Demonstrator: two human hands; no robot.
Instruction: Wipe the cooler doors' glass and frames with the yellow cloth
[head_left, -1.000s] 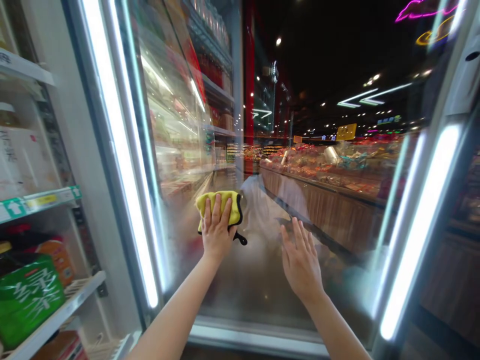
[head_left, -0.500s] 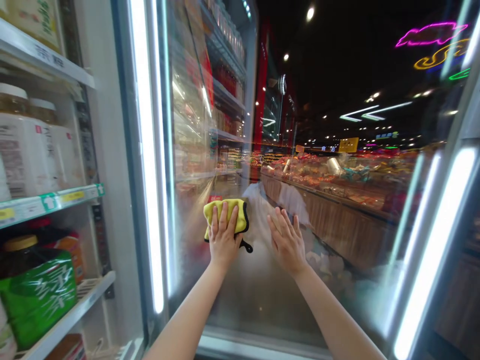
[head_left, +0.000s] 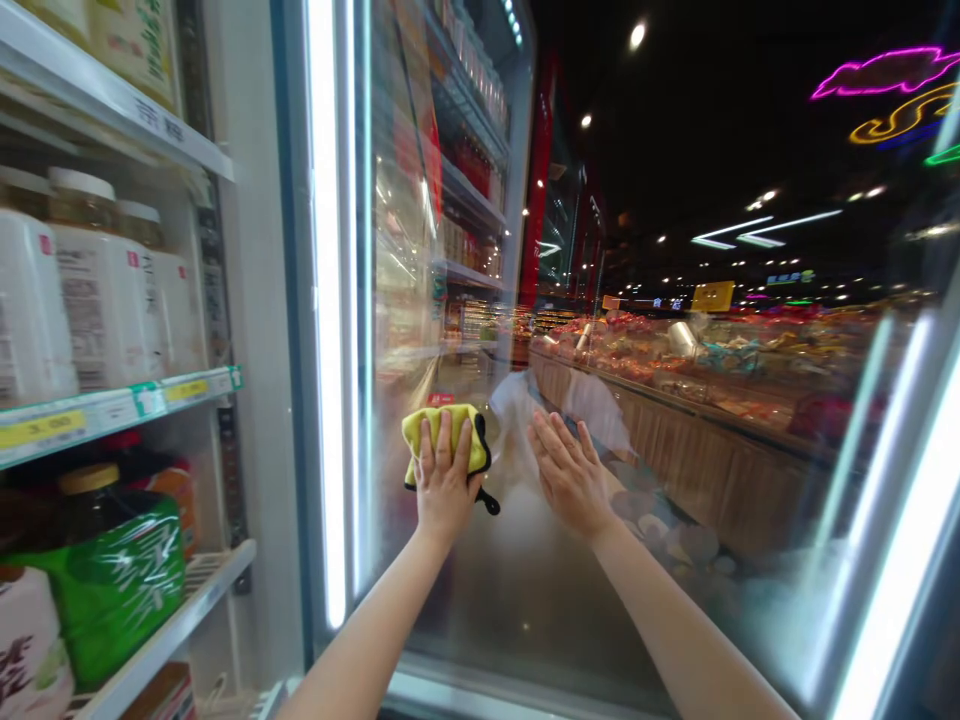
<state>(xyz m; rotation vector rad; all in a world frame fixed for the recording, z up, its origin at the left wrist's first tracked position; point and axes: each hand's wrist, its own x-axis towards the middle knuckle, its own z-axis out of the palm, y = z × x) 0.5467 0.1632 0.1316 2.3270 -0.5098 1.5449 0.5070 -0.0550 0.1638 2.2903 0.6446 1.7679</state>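
Both hands were raised toward a glass door (head_left: 517, 600). Under its outstretched fingers, the left hand (head_left: 444, 495) held a yellow cloth (head_left: 412, 432) flat to the pane, left of the middle, its black loop (head_left: 489, 503) hanging beside the thumb. The right hand (head_left: 571, 475) was released, fingers straight and close together, near the cloth; whether its palm touched the glass could not be told. Farther left, past a bright light strip (head_left: 328, 300), white-capped bottles (head_left: 105, 290) stood on a shelf above a green-labelled bottle (head_left: 124, 575).
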